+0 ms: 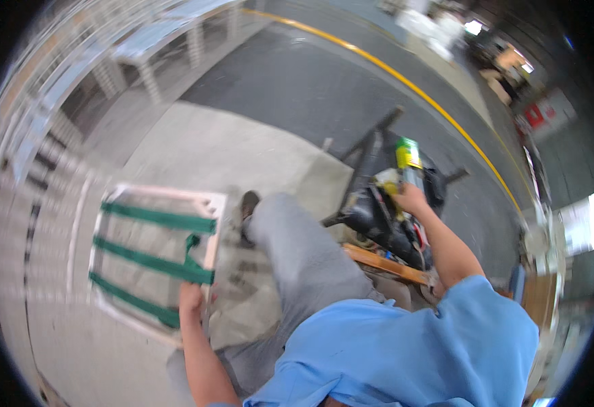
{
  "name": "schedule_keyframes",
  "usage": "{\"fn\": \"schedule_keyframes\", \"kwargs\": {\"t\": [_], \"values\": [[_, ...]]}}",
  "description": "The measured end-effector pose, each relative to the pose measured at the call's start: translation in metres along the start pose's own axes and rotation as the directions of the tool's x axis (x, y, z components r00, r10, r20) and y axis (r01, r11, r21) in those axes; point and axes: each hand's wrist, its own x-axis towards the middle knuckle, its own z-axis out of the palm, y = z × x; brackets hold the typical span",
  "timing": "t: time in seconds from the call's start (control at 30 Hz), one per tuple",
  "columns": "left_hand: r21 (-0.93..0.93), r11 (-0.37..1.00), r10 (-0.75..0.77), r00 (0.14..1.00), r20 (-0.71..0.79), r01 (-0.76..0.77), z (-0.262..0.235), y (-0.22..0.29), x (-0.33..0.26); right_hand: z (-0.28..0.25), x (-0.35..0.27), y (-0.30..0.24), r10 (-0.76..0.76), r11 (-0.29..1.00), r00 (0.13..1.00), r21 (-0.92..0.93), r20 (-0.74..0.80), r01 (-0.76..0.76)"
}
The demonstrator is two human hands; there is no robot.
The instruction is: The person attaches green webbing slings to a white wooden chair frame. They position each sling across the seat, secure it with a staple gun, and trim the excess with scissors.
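At the left, a pale wooden frame (211,254) with green straps (154,256) across it is held upright or tilted near the floor; which of the two is hard to tell. My left hand (191,297) is closed on its right side bar, by the end of the middle strap. A loose strap end curls up beside that hand. Out to the right, my right hand (412,199) is closed around the grey lower part of a green and yellow can-like thing (409,154). Blur hides its exact kind. It is above a black seat-like stand (365,214) cluttered with small items.
An orange-brown wooden bar (386,264) lies beside the stand, near my right forearm. The stand's dark legs (388,121) stick outward. White table-like frames (151,44) line the far left. A yellow line (378,62) curves across the dark floor. My legs (297,244) are between both hands.
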Motion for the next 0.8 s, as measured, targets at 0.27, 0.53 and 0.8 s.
{"fn": "schedule_keyframes", "kwargs": {"t": [0.27,0.53,0.8], "values": [[0.167,0.984,0.048,0.998,0.038,-0.054,-0.011,-0.002,0.003,0.025,0.028,-0.001,-0.030,0.899,0.999,0.437,-0.011,0.032],[0.055,0.997,0.054,0.997,0.049,-0.057,-0.011,0.001,-0.003,-0.074,-0.087,-0.134,-0.548,0.636,0.834,0.614,-0.067,0.467],[0.083,0.997,-0.006,1.000,-0.001,0.006,-0.013,-0.009,0.008,-0.014,-0.230,-0.331,-0.766,0.642,0.325,0.644,0.554,0.416]]}}
